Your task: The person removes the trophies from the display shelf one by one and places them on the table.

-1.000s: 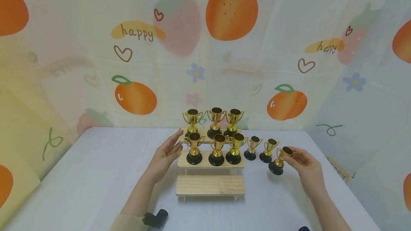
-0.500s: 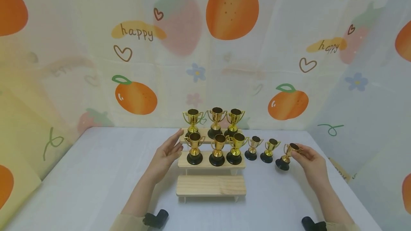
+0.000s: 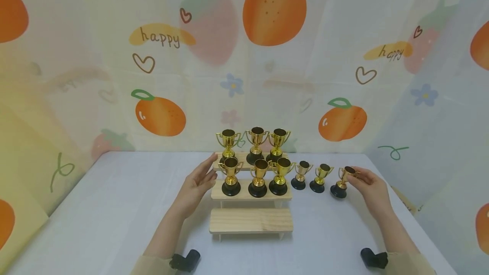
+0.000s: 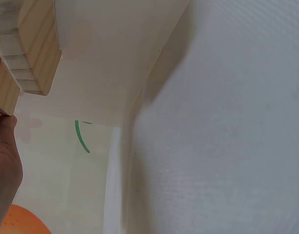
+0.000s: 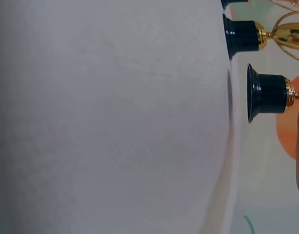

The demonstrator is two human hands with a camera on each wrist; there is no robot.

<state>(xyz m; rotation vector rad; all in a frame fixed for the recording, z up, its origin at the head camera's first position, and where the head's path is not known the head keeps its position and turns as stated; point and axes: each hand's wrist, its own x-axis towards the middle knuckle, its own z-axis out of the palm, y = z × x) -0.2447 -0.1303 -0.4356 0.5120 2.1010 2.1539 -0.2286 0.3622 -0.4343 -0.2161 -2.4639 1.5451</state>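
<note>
My right hand (image 3: 372, 188) pinches a small gold trophy (image 3: 341, 179) by its cup. In the right wrist view its black base (image 5: 267, 93) hangs just above the white tabletop, slightly tilted. Two small trophies stand to its left, a yellow-gold one (image 3: 321, 175) and a paler gold one (image 3: 302, 169). My left hand (image 3: 196, 186) is at the left end of a wooden tiered stand; in the left wrist view a fingertip (image 4: 8, 122) touches a plank (image 4: 5, 87). Larger trophies (image 3: 258, 173) stand on the stand's top and middle tiers, three on each.
The bottom tier (image 3: 250, 220) is a bare plank on short clear legs. A white cloth (image 3: 114, 224) covers the table. A fruit-printed curtain (image 3: 275, 75) hangs behind it and along both sides. Black wrist mounts (image 3: 185, 261) sit on the sleeves.
My right hand has carried the small trophy right and toward the back, and the trophy now stands more upright. The left hand stays at the stand. The head view has shifted slightly.
</note>
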